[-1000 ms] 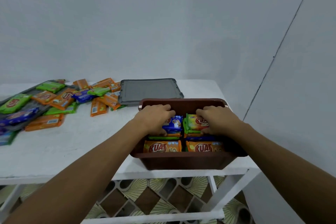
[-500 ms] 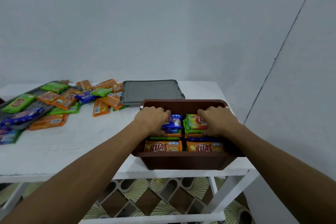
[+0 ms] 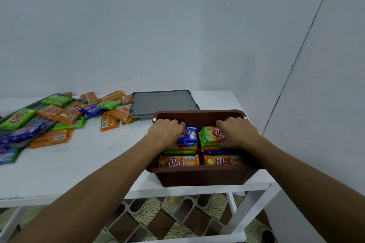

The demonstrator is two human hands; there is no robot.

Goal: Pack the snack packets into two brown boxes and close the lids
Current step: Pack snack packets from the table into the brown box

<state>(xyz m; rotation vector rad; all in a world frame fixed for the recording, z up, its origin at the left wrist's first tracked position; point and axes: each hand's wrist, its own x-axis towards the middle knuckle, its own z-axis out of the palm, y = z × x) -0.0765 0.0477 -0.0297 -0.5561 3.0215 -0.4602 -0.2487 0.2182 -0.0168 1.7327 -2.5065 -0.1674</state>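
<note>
Left hand (image 3: 166, 134) curled round blue packet (image 3: 190, 134), right hand (image 3: 238, 134) round green packet (image 3: 212, 135), both inside brown box (image 3: 197, 177)

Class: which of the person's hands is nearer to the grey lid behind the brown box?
Left. The left hand grips the blue packet just in front of the grey lid; the right hand, gripping the green packet, sits beyond its right end.
</note>
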